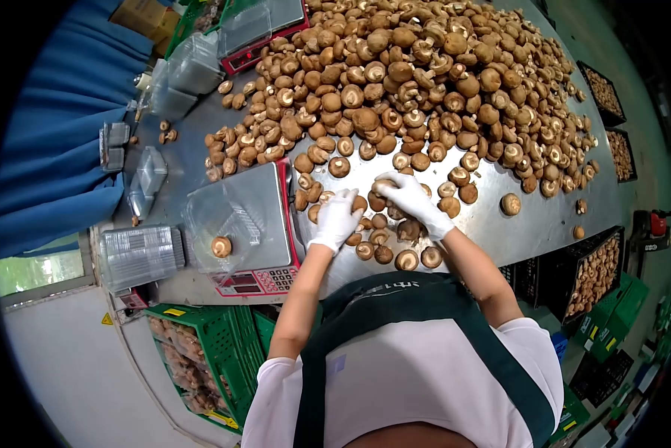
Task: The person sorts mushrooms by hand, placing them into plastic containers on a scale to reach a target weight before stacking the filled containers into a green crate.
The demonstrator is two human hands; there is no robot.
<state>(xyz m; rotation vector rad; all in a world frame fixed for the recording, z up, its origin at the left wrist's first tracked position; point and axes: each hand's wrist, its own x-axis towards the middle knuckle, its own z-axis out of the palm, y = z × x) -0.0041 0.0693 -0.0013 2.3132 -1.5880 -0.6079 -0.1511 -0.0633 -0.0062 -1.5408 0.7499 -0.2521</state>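
Both my hands wear white gloves and work among loose shiitake mushrooms at the table's near edge. My left hand (338, 218) is bent around a small brown mushroom (360, 203), which shows between its finger and thumb. To its right, my right hand (411, 198) has its fingers closed on a pale-edged mushroom (383, 187); the fingertips are partly hidden. Several mushrooms (406, 260) lie between my hands and my apron. Left of my hands, a red-edged digital scale (272, 250) carries a clear plastic tray (208, 213) with one mushroom (221, 246) in it.
A large heap of mushrooms (425, 75) covers the back of the metal table (492, 216). A second scale (261, 33) and stacked clear trays (143, 254) stand left. Green crates (223, 358) sit below left; black crates of mushrooms (595, 276) stand on the right.
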